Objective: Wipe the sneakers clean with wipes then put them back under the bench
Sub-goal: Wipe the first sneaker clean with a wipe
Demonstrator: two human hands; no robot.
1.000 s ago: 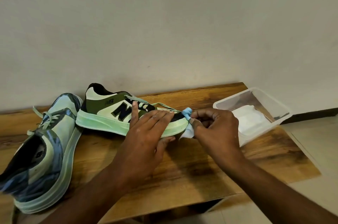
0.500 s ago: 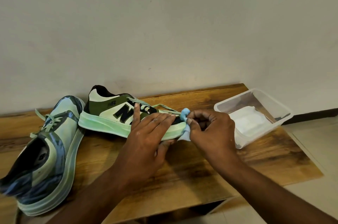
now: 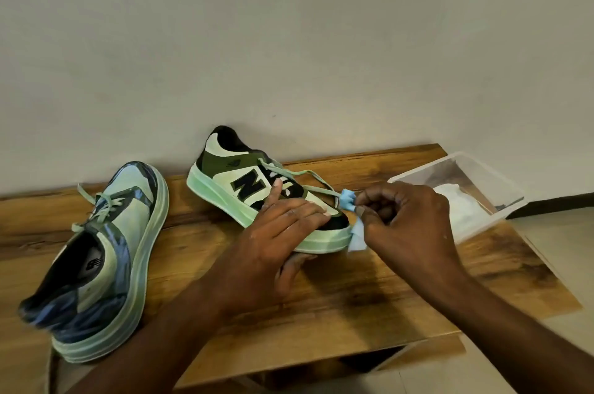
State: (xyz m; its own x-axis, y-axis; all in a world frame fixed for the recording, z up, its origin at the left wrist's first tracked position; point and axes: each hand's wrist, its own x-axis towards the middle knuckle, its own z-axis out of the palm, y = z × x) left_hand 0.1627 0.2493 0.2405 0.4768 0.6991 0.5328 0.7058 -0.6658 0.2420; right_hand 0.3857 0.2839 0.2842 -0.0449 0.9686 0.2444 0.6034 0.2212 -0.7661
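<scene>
On the bench (image 3: 369, 306), the left hand (image 3: 273, 245) lies flat with straight fingers on the green sneaker (image 3: 254, 191) — big "N" on its side — while the right hand (image 3: 405, 226) pinches a wipe (image 3: 355, 234) at its toe.

The left hand (image 3: 276, 242) hides the green sneaker's (image 3: 231, 181) toe; the blue sneaker's (image 3: 99, 265) heel is blurred.

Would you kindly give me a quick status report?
Left hand flat on green sneaker, steadying. Right hand pinching blue wipe at toe. Second sneaker alongside. Nothing obstructing.
</scene>
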